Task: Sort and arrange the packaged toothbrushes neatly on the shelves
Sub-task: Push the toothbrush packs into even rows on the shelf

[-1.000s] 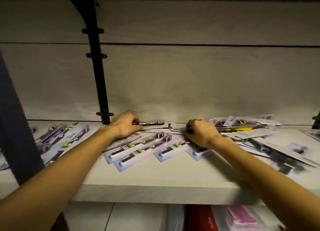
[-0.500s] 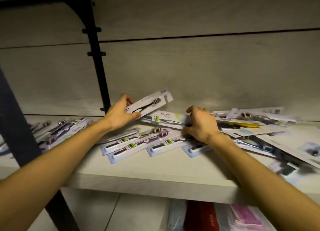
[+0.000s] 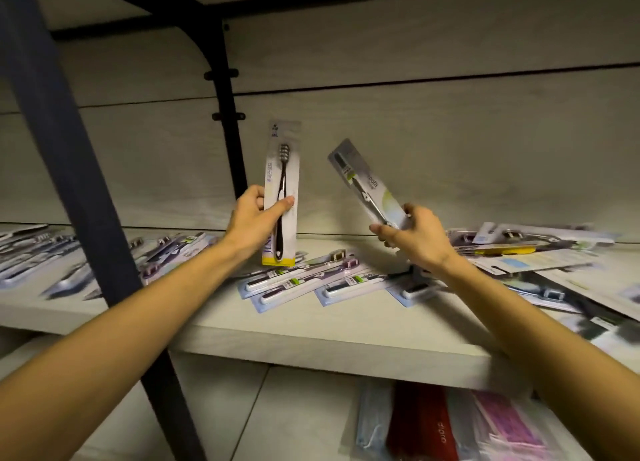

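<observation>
Pale wood-grain shelf (image 3: 311, 336), matching back panel, dark metal frame (image 3: 225, 121). Loose toothbrush packs (image 3: 304, 280) scattered flat. Left hand (image 3: 252, 223) gripping upright pack (image 3: 282, 190); right hand (image 3: 412, 237) pinching tilted pack (image 3: 367, 183), both above shelf.

We see the left hand (image 3: 254, 221) gripping a white toothbrush pack (image 3: 281, 197) upright above the shelf (image 3: 311, 336), while the right hand (image 3: 414, 239) pinches a grey pack (image 3: 367, 183) tilted left. More packs (image 3: 311, 280) lie scattered flat beneath both, with another pile (image 3: 540, 252) at right.
</observation>
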Tool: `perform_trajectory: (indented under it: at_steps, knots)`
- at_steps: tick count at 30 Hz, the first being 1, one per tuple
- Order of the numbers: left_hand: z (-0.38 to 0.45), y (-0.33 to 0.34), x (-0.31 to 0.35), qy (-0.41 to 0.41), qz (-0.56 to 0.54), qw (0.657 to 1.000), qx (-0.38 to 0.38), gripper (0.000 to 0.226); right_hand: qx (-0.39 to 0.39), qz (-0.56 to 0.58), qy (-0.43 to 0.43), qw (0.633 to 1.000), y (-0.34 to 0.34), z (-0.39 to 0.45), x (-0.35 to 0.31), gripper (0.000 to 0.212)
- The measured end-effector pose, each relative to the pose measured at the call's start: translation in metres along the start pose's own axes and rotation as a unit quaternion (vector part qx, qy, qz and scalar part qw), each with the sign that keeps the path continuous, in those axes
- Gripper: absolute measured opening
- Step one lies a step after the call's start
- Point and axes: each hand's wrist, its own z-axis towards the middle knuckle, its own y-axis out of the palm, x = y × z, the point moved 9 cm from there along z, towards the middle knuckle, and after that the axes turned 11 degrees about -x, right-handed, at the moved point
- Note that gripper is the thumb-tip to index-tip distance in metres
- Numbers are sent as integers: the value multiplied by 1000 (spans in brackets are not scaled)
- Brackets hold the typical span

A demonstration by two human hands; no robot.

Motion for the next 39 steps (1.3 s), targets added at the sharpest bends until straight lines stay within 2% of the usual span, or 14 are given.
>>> perform_trajectory:
  at_steps: [3, 6, 9, 14, 19, 21, 23, 27, 31, 33, 36, 39]
  knots:
    - [-15, -7, 6, -11, -35, 999, -12, 38, -4, 112, -29, 993, 14, -12, -17, 43]
    - [-34, -19, 20, 0, -65, 997, -33, 33, 8, 165, -64, 984, 25, -29, -45, 39]
    - [-62, -34, 29, 3, -108, 992, -72, 35, 71, 134, -125, 981, 37, -58, -81, 38]
    - [-121, -77, 45, 17, -56, 985, -161, 34, 167, 83, -196, 963, 84, -111, -143, 41]
    - [-179, -143, 37, 14, -35, 976, -213, 47, 180, 75, -232, 953, 158, -149, -193, 41]
    - [-196, -181, 24, 6, -43, 980, -196, 49, 165, 71, -241, 954, 194, -158, -213, 40]
    - [-209, -222, 5, -12, -69, 984, -163, 42, 150, 73, -249, 954, 229, -166, -230, 40]
    - [-224, -309, -38, -82, -83, 992, -37, 29, 120, 62, -274, 952, 290, -167, -269, 55]
    - [-238, -387, -83, -183, -84, 978, 62, 40, 9, 111, -244, 963, 356, -142, -304, 62]
    - [-243, -415, -98, -216, -87, 969, 86, 40, -40, 143, -209, 967, 394, -125, -311, 61]
    - [-242, -453, -112, -232, -97, 963, 99, 22, -65, 187, -153, 968, 445, -92, -314, 57]
    - [-228, -488, -121, -219, -81, 969, 84, 31, -74, 175, -136, 972, 491, -56, -325, 58]
